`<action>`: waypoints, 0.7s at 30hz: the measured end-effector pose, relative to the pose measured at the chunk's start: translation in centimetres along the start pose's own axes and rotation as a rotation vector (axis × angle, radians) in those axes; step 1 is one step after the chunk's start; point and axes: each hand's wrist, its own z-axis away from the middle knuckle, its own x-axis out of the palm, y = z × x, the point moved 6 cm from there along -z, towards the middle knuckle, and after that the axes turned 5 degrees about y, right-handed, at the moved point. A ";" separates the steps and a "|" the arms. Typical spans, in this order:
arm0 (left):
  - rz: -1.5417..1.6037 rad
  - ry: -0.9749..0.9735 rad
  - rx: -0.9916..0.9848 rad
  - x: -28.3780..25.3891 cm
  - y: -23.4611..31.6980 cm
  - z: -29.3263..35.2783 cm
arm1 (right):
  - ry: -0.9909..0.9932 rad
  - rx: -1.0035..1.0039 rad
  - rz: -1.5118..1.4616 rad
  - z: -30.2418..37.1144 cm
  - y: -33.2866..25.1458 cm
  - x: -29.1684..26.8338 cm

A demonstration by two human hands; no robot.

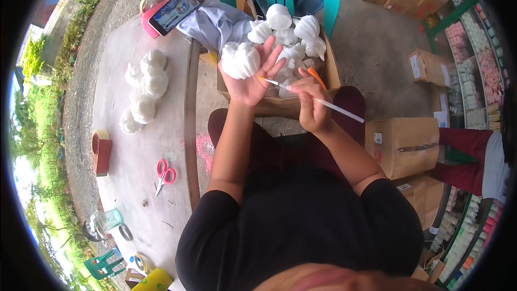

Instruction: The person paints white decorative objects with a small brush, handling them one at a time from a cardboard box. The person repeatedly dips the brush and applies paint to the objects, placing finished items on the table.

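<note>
Tabletop (121,153): a cluster of white lumpy pieces (153,85), with pink-handled scissors (162,179) nearer the person.
Left hand (251,85): palm up, fingers spread, bearing a white ribbed piece (240,60).
Carton (333,73): beyond the hands, heaped with similar white pieces (279,17).
Right hand (312,102): fingers closed on a slender pale tool (344,111), tip toward the left hand; contact cannot be told.

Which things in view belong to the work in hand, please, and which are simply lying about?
Apparently in use:
white ribbed piece, on the left hand
thin tool, in the right hand
cardboard box holding similar white pieces
probably the white clumps on the table

Apparently just lying about:
pink-handled scissors
phone
crumpled grey cloth
</note>
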 end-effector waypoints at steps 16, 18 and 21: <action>-2.248 -0.140 0.735 7.2 -3.8 1.2 | 0.175 0.254 0.168 -3.0 -2.0 -6.4; -2.112 -0.072 0.716 6.0 -3.5 1.5 | -0.029 0.001 0.332 -3.6 -4.0 -5.2; -2.100 -0.126 0.781 5.8 -3.3 2.0 | -0.027 -0.023 0.181 -3.7 -4.8 -5.6</action>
